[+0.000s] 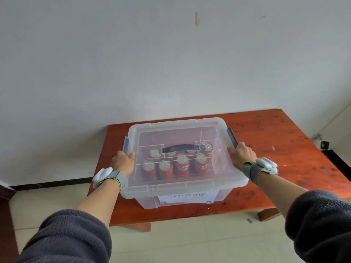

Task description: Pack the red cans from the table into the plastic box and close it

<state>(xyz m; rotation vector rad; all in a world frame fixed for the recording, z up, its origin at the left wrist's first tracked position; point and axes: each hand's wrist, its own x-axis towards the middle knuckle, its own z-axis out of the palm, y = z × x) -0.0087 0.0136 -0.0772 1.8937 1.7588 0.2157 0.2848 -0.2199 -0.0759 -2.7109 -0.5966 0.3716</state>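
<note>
Nearly done: cans (175, 164) packed inside box (224, 194) at table (275, 168) centre, none visible outside. Lid (180, 130) sits on top. Left hand (123, 162), right hand (240, 155) press lid edges by side latches (232, 136); finger curl hidden. Latching apparently remains.

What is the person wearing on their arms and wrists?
Both arms wear dark grey fleece sleeves pushed up, forearms bare. The left hand and right hand are bare. Each wrist carries a grey strap with a yellow-green edge, holding a rounded white device.
</note>
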